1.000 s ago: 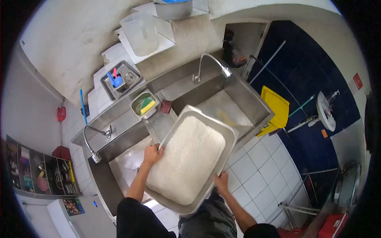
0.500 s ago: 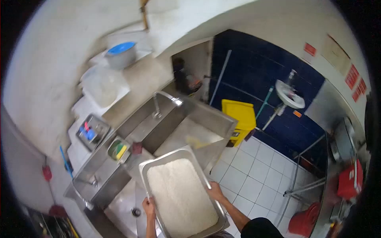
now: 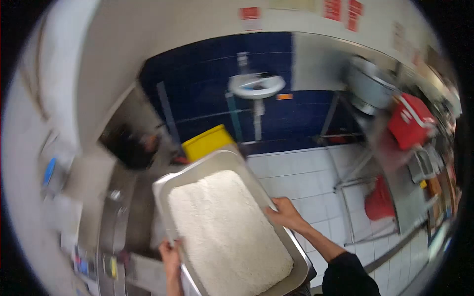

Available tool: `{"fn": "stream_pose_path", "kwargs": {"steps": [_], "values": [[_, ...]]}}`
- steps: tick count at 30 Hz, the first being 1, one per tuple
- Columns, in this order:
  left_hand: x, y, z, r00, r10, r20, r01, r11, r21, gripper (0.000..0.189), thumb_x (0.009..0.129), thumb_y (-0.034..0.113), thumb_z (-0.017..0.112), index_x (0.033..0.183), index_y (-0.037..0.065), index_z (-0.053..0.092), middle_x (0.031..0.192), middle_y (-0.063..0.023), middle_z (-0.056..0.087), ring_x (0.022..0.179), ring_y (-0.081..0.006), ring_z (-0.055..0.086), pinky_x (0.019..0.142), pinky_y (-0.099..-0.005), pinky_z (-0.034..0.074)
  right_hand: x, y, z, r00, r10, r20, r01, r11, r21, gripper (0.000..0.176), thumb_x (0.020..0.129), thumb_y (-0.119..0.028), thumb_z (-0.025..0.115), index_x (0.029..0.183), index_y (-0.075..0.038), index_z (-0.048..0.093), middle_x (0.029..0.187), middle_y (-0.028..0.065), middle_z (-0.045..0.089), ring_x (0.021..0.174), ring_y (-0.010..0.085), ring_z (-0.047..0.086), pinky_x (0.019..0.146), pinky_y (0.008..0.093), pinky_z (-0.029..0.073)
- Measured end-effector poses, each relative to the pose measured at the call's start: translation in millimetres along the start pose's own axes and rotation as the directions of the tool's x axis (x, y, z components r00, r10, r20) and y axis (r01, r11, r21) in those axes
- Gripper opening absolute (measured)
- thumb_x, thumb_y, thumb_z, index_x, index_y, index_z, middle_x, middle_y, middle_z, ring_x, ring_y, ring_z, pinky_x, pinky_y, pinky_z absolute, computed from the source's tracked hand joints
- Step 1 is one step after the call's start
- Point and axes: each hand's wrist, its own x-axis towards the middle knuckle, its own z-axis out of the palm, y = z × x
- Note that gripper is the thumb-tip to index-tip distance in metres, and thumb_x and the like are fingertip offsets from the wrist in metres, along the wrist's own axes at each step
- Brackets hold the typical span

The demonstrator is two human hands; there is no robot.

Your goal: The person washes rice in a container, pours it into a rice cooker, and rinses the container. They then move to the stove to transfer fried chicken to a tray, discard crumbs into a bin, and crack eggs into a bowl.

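Note:
A deep rectangular metal tray (image 3: 163,190) is held in front of me, tilted to the view, with a wide layer of white grains (image 3: 229,232) in it that look like rice. My left hand (image 3: 171,256) grips the tray's left rim, fingers closed over the edge. On the right rim, my right hand (image 3: 286,214) is closed with the thumb over the edge. The tray hangs between the sink unit and the tiled floor, and it hides part of both.
Steel sinks (image 3: 133,212) run along the left. Beyond the tray stands a yellow bin (image 3: 210,142). A white washbasin (image 3: 256,86) is on the blue wall. At right, a steel table (image 3: 400,182) bears a large pot (image 3: 370,84) and a red cooler (image 3: 409,121); a red bucket (image 3: 379,201) is below.
The view has swung to the right, so the sinks have shifted left and the washbasin and steel table have come further in. Both hands still hold the tray.

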Motion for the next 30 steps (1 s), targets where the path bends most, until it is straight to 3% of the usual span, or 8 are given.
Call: {"fn": "stream_pose_path", "kwargs": {"steps": [3,5,10,16,18,22,26,30], "values": [[15.9,131.7,89.5,0.971,0.156,0.182,-0.134,0.982,-0.131,0.015,0.085,0.008,0.062,0.099,0.001,0.061,0.092,-0.0065,0.064,0.079,-0.0119,0.057,0.071,-0.0277,0.045,33.1,-21.5,-125.7,0.986,-0.142,-0.093,0.135,0.988,-0.077,0.027,0.087,-0.021,0.060,0.096,0.005,0.064,0.071,0.0113,0.061,0.064,0.0152,0.056,0.062,0.0344,0.045],[19.9,202.0,142.7,0.926,0.205,0.318,-0.127,0.960,-0.249,0.014,0.087,0.006,0.058,0.100,0.000,0.059,0.091,-0.0072,0.063,0.078,-0.0122,0.057,0.071,-0.0276,0.045,34.3,-72.8,-217.2,0.997,0.062,-0.042,-0.067,0.987,-0.143,0.029,0.087,-0.024,0.063,0.096,0.004,0.063,0.080,0.0090,0.065,0.070,0.0120,0.058,0.063,0.0309,0.047],[25.8,393.9,301.3,0.891,0.238,0.387,-0.126,0.948,-0.294,0.015,0.087,0.008,0.058,0.099,-0.002,0.057,0.090,-0.0067,0.063,0.077,-0.0122,0.058,0.071,-0.0258,0.045,92.7,-98.5,-412.5,0.966,0.036,-0.258,-0.038,0.999,0.000,0.024,0.088,-0.023,0.063,0.091,0.001,0.063,0.073,0.0076,0.062,0.065,0.0094,0.056,0.054,0.0267,0.043],[97.0,540.8,509.4,0.573,0.533,0.623,-0.121,0.807,-0.579,0.016,0.084,0.012,0.061,0.096,0.001,0.058,0.083,-0.0038,0.061,0.073,-0.0108,0.057,0.070,-0.0252,0.046,161.1,-82.1,-614.0,0.858,0.084,-0.507,-0.069,0.996,0.049,0.022,0.086,-0.025,0.063,0.079,-0.004,0.061,0.065,0.0021,0.057,0.054,0.0083,0.050,0.048,0.0247,0.037],[93.9,583.0,578.8,0.724,0.446,0.526,-0.041,0.789,-0.612,0.008,0.084,0.009,0.060,0.090,0.004,0.058,0.079,-0.0010,0.058,0.070,-0.0093,0.056,0.068,-0.0248,0.046,176.2,-70.1,-656.3,0.812,0.106,-0.573,-0.076,0.994,0.076,0.023,0.084,-0.024,0.063,0.074,-0.003,0.061,0.065,0.0039,0.058,0.054,0.0108,0.051,0.049,0.0261,0.039],[159.9,652.4,730.6,0.324,0.626,0.709,-0.045,0.759,-0.650,0.004,0.082,0.007,0.059,0.084,0.006,0.056,0.079,-0.0013,0.058,0.068,-0.0080,0.056,0.061,-0.0220,0.046,213.3,-65.1,-747.5,0.663,0.067,-0.745,-0.044,0.998,0.051,0.022,0.084,-0.025,0.064,0.075,-0.005,0.060,0.066,0.0027,0.057,0.054,0.0105,0.052,0.049,0.0269,0.040],[148.9,728.8,843.7,0.204,0.644,0.737,0.015,0.751,-0.660,0.012,0.080,0.010,0.061,0.088,0.004,0.056,0.080,-0.0040,0.058,0.068,-0.0101,0.057,0.062,-0.0250,0.048,223.3,-56.4,-818.9,0.401,0.106,-0.910,-0.085,0.993,0.079,0.023,0.084,-0.025,0.063,0.079,-0.003,0.064,0.070,0.0028,0.061,0.059,0.0083,0.057,0.053,0.0253,0.047],[127.6,792.3,905.8,0.009,0.720,0.694,-0.129,0.689,-0.713,0.020,0.077,0.011,0.062,0.094,0.001,0.056,0.081,-0.0062,0.059,0.068,-0.0137,0.058,0.063,-0.0272,0.049,205.6,-55.2,-883.7,0.397,0.018,-0.918,-0.054,0.999,-0.004,0.024,0.083,-0.023,0.063,0.083,0.001,0.065,0.075,0.0102,0.063,0.060,0.0160,0.059,0.053,0.0306,0.046]]}}
